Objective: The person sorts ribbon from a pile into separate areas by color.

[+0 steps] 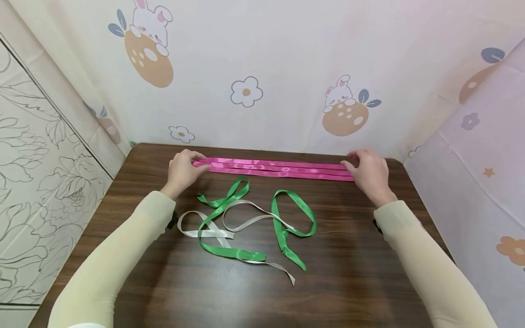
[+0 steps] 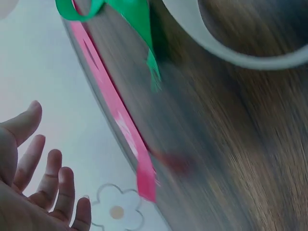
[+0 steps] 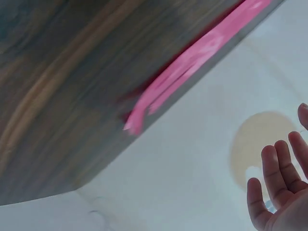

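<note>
If straightening pink ribbons (image 1: pixel 283 169) near the far edge of the surface (image 1: pixel 348 269), left hand (image 1: pixel 182 169) and right hand (image 1: pixel 371 171) loosely spread at opposite ends, best nudge evenly, avoiding overlap.

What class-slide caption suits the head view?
Left grip and right grip flank glossy pink ribbon strips behind curled green ribbons and white ribbons.

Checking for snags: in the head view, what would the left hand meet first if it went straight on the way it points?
Most likely the pink ribbons, whose left end lies by the fingertips of the left hand, though any gap is hard to judge.
</note>
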`<state>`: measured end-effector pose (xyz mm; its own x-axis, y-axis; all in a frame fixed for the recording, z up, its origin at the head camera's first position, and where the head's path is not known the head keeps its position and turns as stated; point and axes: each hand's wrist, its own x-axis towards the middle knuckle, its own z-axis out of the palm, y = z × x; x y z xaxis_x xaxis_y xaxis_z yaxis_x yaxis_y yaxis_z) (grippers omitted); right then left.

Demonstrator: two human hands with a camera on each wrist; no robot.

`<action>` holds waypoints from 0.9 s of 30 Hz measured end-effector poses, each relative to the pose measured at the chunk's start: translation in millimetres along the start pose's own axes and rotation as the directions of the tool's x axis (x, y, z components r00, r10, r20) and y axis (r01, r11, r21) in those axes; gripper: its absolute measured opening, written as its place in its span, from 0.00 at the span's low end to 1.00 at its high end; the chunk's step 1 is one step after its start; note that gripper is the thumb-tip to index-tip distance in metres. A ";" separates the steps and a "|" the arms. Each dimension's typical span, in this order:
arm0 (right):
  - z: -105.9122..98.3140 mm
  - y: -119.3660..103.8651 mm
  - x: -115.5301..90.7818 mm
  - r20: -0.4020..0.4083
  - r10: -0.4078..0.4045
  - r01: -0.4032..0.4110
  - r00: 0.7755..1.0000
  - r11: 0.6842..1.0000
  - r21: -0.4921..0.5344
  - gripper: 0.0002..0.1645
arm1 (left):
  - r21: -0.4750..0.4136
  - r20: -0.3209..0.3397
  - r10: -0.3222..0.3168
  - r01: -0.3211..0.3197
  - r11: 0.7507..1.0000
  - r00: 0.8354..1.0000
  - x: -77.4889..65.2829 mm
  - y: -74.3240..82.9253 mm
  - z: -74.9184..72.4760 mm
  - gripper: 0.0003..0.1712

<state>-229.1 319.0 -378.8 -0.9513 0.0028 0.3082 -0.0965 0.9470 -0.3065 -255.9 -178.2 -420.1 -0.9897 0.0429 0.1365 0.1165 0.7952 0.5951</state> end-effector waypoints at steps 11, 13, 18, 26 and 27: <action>7.4 -42.3 -8.3 0.016 -0.111 0.111 0.994 0.994 0.024 0.18 | -0.140 0.126 0.123 -0.105 0.985 0.984 -18.1 25.6 15.7 0.18; 9.3 -48.1 -11.0 0.018 -0.135 0.134 0.991 0.991 0.021 0.17 | -0.159 0.150 0.131 -0.107 0.982 0.980 -20.5 28.6 20.3 0.17; 12.7 -57.5 -19.4 0.029 -0.176 0.176 0.984 0.984 0.024 0.18 | -0.196 0.207 0.151 -0.111 0.974 0.966 -23.7 35.7 32.8 0.17; 13.9 -60.6 -32.1 0.045 -0.208 0.206 0.977 0.978 0.039 0.20 | -0.210 0.291 0.153 -0.093 0.973 0.945 -23.0 45.6 52.5 0.21; 13.9 -60.6 -33.0 0.043 -0.214 0.212 0.976 0.976 0.040 0.20 | -0.207 0.298 0.150 -0.090 0.974 0.943 -22.9 46.7 54.7 0.22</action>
<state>-195.9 257.0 -382.9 -0.9204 -0.2133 0.3277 -0.3075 0.9124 -0.2699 -232.4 -109.0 -438.7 -0.9401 0.3404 -0.0184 0.2196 0.6459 0.7312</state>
